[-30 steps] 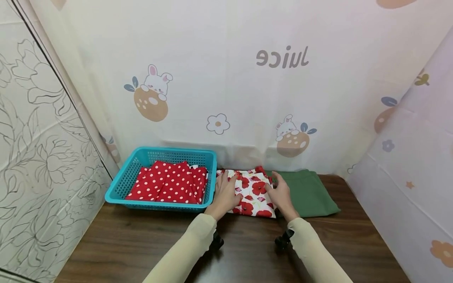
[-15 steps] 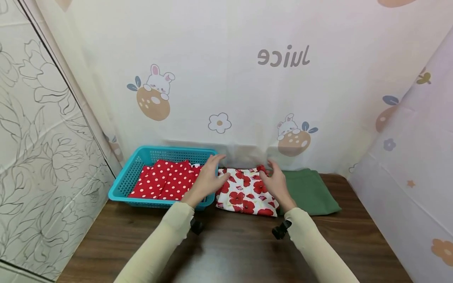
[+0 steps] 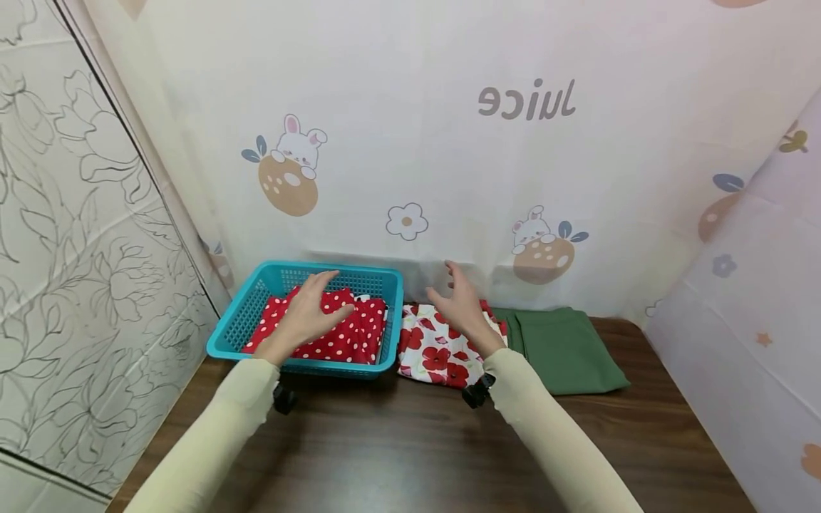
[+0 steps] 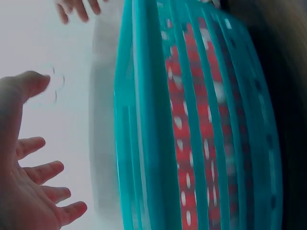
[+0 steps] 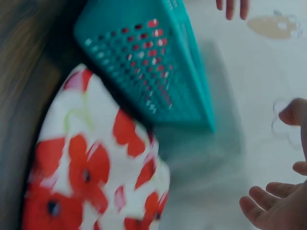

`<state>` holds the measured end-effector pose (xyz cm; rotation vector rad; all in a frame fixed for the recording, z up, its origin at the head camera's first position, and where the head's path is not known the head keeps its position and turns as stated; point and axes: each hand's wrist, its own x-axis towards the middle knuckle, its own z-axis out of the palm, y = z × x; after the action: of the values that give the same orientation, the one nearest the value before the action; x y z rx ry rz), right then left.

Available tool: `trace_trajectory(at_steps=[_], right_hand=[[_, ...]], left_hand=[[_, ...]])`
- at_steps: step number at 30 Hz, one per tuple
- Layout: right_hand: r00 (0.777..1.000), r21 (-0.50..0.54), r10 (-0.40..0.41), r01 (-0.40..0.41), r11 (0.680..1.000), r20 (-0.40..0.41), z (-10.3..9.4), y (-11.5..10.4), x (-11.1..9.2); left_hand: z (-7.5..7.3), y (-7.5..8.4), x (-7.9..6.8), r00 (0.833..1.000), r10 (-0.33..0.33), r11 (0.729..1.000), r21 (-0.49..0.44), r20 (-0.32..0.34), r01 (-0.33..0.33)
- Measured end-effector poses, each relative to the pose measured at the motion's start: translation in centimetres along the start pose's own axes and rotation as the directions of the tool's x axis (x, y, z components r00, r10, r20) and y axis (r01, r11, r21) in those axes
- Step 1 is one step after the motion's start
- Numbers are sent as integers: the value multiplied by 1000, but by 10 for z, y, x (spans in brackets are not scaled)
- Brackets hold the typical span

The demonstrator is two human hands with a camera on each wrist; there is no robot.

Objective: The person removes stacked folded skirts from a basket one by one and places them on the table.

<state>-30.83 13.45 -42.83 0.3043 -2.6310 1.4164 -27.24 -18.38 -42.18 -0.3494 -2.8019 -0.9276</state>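
Observation:
My left hand (image 3: 306, 315) hovers over the blue plastic basket (image 3: 215, 345) with thumb and fingers spread, holding nothing. Inside that basket lies a folded red cloth with white dots (image 3: 368, 329), partly covered by the hand in the head view. My right hand (image 3: 463, 305) is raised above the folded white cloth with red flowers (image 3: 418, 351), fingers apart and empty. In the right wrist view the flowered cloth (image 5: 120, 187) lies close beside the basket (image 5: 144, 62). The left wrist view looks at the basket's slotted side (image 4: 192, 120), red dotted cloth showing through.
A folded green cloth (image 3: 571, 353) lies right of the flowered one, near the back of the dark wooden table (image 3: 385, 442). A printed curtain (image 3: 410, 142) hangs behind, and more printed sheets (image 3: 770, 299) close off both sides.
Both hands have left the flowered cloth and moved left, rising a little. The left hand crossed from the cloth to above the basket. The view has turned slightly left.

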Motion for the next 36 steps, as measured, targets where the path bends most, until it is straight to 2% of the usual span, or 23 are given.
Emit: trace_trajectory(at_steps=[5,10,14,17,21,27,32,36], right_hand=[[998,-27,-41,42,999,42,13,-26,10],[996,-68,-46,51,996,70,24,-51,19],[990,-114,-53,68,991,132,32,-69,24],[982,-128,-52,76,989,179,40,-78,26],[976,-120,-35,62,991,217,58,-82,22],[958,-127,37,-1,992,286,96,-78,9],[939,-154,92,-43,987,331,121,-77,-3],[933,-193,140,-78,978,332,135,-78,-10]], left_hand=[[-25,-23,-9,999,-41,997,58,-32,43],[-51,-41,-13,998,-37,994,98,-54,42],[-70,-54,-14,997,-41,992,118,-65,49],[-78,-65,-14,995,-55,989,130,-82,65],[-77,-79,-15,994,-69,987,136,-87,81],[-65,-94,-20,989,-141,982,123,-41,145],[-51,-99,-22,983,-183,975,129,10,180],[-39,-101,-23,978,-205,970,144,45,196]])
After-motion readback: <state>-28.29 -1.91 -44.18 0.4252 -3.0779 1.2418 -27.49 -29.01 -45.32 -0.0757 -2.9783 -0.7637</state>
